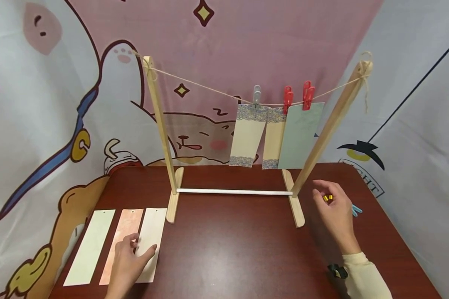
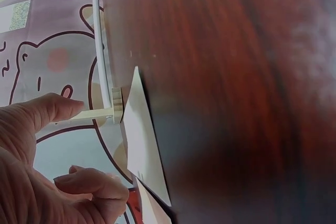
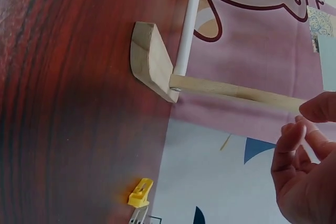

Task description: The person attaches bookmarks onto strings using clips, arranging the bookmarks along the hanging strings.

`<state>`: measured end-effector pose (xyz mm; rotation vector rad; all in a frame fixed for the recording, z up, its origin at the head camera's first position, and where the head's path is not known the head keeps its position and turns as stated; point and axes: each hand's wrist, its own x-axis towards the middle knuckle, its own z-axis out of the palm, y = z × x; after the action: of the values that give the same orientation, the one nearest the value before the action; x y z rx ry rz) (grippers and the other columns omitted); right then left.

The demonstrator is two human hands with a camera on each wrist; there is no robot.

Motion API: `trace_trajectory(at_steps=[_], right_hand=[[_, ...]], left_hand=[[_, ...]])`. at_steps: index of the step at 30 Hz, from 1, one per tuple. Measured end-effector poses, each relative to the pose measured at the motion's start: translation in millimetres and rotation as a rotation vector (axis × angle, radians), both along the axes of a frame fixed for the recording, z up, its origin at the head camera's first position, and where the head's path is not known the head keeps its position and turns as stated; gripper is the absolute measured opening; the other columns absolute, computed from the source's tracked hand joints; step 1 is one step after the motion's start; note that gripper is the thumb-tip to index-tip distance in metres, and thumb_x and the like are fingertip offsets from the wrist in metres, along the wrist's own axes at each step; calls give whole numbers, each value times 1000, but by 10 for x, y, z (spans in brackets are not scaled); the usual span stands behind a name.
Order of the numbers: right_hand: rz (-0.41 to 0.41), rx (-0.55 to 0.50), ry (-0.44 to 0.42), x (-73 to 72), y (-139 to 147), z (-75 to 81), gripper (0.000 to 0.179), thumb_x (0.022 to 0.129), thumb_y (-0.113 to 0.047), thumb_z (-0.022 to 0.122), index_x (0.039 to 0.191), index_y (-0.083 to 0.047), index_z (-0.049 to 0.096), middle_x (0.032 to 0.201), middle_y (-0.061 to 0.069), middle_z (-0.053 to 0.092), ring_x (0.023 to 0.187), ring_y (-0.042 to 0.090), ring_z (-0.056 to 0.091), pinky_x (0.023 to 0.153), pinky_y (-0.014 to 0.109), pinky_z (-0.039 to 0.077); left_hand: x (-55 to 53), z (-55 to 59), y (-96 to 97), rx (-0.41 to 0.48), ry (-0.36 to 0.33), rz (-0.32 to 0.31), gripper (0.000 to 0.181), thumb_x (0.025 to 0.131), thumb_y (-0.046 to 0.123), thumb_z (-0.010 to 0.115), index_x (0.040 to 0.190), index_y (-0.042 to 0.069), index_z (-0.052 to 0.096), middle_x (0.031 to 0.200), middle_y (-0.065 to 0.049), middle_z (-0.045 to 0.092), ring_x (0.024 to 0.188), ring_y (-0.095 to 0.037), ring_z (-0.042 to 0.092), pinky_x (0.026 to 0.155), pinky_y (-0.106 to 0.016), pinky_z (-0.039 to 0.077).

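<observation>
Over the white card (image 1: 155, 224) and the pink card (image 1: 129, 220) hovers my left hand (image 1: 129, 259), thumb and fingers apart, holding nothing. A pale green card (image 1: 91, 245) lies left of them; each card has a small hole at its far end. My right hand (image 1: 334, 211) is above a yellow clip (image 3: 140, 192), its fingers loosely bent around nothing. Partly behind that hand lies a light blue clip (image 1: 356, 210). In the left wrist view, the left thumb and fingers (image 2: 94, 184) are spread above the white card (image 2: 139, 140).
A wooden stand with a left post (image 1: 161, 124), a right post (image 1: 331, 124) and a white rod (image 1: 233, 191) carries a sagging string (image 1: 202, 85). A grey clip (image 1: 256, 95) and red clips (image 1: 288, 99) hold patterned cards (image 1: 247, 137) and a green card (image 1: 301, 137). Behind hangs a printed cloth (image 1: 265, 41).
</observation>
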<state>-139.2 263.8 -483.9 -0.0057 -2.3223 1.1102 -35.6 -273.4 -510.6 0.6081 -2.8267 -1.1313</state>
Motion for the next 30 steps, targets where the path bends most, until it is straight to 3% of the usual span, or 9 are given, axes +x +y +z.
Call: trace_trajectory(at_steps=[12,18,24,30], right_hand=[[-109,56,-135,-12,113,-73,32,102,-14,75,133,-5,75,113,13,63,86,18,52,66,21,36],[-108,73,-197,-12,178,-186,34,103,-15,73,135,-3,72,121,17,63,92,22,56,65,24,38],[-68,128,-255,-42,210,-239,44,101,-13,75,141,3,65,126,27,59,98,38,57,75,44,42],[-69,151,-366,-38,309,-293,52,103,-15,72,146,9,55,141,36,47,111,49,52,88,66,49]], left_hand=[[55,-46,-76,-18,-37,-21,73,85,30,91,130,-13,52,99,-18,48,88,-29,47,70,-40,40],[56,-94,-119,-37,-34,-17,76,84,33,93,127,-14,52,97,-19,49,86,-30,48,68,-40,41],[61,-107,-120,-45,-49,-14,83,84,40,94,127,-16,49,98,-19,46,86,-31,47,68,-40,39],[72,-148,-138,-51,-81,-57,83,82,32,94,129,-16,45,96,-21,48,85,-34,50,67,-40,42]])
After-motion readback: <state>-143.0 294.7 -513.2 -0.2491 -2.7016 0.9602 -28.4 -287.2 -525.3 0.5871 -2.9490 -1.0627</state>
